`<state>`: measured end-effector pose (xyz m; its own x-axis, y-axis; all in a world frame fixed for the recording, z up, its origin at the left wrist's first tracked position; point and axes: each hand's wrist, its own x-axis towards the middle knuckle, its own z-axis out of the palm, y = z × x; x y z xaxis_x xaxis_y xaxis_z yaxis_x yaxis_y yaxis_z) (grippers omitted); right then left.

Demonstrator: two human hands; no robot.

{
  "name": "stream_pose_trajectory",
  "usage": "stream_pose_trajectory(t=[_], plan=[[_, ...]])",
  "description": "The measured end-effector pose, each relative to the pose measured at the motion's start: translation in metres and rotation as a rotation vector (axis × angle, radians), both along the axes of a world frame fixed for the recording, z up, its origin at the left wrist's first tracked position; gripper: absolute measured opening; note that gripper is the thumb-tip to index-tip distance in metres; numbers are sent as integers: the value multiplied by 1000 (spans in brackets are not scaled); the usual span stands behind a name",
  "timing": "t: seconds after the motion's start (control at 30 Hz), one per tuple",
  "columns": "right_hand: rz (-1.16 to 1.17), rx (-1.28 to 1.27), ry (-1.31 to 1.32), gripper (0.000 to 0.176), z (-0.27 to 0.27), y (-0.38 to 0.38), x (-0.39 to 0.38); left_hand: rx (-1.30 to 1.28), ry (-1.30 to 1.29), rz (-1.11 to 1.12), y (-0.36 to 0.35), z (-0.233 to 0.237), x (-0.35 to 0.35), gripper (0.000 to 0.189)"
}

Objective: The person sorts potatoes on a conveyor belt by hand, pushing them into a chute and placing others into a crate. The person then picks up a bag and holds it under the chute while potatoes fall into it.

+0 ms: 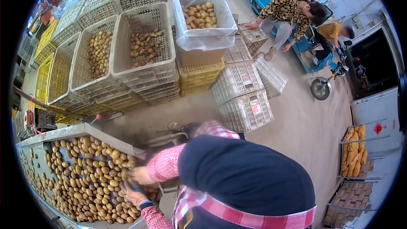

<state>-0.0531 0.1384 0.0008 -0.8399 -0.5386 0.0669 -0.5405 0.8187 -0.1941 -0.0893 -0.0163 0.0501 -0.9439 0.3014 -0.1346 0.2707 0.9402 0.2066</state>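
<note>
Many potatoes (87, 174) cover a metal sorting table (106, 140) at the lower left. My right hand (142, 175), the upper one, reaches over the table's near end, its fingers closed around a potato (124, 173). Just below it my left hand (134, 196), with a dark band at the wrist, lies with fingers stretched over the potatoes. What is under its palm is hidden. Both my sleeves are pink checked, and a dark garment covers much of the view.
Beyond the table stand stacked crates (144, 70), some holding potatoes, and a plastic-lined box (205, 38) of potatoes. White crates (246, 110) are stacked on the floor. Two people sit by a blue three-wheeled cart (303, 53). Orange sacks (354, 150) lie on a rack at right.
</note>
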Motion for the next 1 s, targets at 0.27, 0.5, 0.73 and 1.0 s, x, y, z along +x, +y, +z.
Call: stream_pose_trajectory(t=[0.27,0.5,0.73,1.0], plan=[[112,-141,-619,33,86,42,10,-53,260,-81,-24,17,42,52],[-427,-206,-390,71,113,46,-122,-192,139,639,-117,2,16,58],[-136,283,-489,80,62,22,-90,-440,-117,613,-25,0,19,65],[-148,-32,-295,62,-2,27,10,-84,153,563,26,-52,58,64]])
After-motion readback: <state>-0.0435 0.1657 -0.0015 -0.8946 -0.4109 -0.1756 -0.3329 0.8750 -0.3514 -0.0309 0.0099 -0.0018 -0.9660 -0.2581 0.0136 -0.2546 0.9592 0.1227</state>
